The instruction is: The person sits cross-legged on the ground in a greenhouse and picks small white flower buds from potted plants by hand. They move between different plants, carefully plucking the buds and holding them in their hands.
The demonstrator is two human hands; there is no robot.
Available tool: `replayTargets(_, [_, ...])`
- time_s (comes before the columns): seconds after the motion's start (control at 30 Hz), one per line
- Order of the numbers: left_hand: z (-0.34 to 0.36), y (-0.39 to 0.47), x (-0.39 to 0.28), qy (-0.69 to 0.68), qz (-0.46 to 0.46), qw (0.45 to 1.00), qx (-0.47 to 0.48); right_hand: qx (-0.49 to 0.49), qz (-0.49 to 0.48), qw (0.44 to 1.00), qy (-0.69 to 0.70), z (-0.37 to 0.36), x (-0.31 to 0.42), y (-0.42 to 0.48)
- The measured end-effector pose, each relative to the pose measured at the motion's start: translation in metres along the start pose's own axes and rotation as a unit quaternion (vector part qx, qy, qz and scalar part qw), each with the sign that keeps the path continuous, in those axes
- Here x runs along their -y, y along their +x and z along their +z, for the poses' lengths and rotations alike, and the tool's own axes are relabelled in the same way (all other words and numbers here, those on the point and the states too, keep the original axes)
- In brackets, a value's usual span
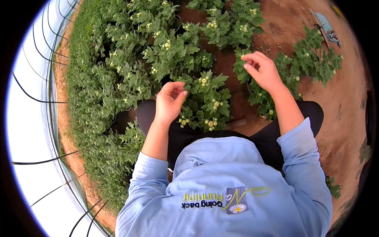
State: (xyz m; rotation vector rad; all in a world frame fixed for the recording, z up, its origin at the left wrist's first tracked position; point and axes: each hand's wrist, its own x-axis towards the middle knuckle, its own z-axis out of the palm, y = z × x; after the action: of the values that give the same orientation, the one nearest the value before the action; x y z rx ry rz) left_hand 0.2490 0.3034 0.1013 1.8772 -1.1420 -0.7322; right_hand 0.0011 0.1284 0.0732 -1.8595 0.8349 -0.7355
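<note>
My left hand [171, 102] is half curled, its fingertips at the leaves of a budding chrysanthemum-like plant [204, 97] in front of my lap. Whether anything is pinched there cannot be made out. My right hand [262, 71] hangs over another leafy plant [242, 66] to the right, with index finger and thumb a little apart. A small pale yellowish spot, perhaps a bud [242, 57], shows at the index fingertip; I cannot tell if it is held. Clusters of round green-yellow buds [210, 123] top the plant between my knees.
Dense rows of budding plants [118, 68] fill the left side. More plants [314, 56] stand at right on reddish soil [331, 103]. A light-blue object [325, 25] lies at the far upper right. Dark hoops [35, 102] and pale sheeting [26, 127] curve along the left.
</note>
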Motion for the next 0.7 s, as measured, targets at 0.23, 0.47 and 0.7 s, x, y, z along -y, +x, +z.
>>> replayTargets(0.23, [0.038, -0.022, -0.02, 0.191, 0.039, 0.957, 0.215, 0.173, 0.084, 0.979, -0.065, 0.084, 0.019, -0.055])
replayTargets(0.47, [0.047, 0.008, 0.013, 0.124, 0.047, 0.929, 0.346, 0.052, 0.148, 0.988, -0.013, 0.123, 0.006, -0.077])
replayTargets(0.7, [0.055, 0.023, 0.044, -0.04, 0.003, 0.902, 0.43, -0.037, 0.215, 0.975, 0.035, 0.132, -0.015, -0.095])
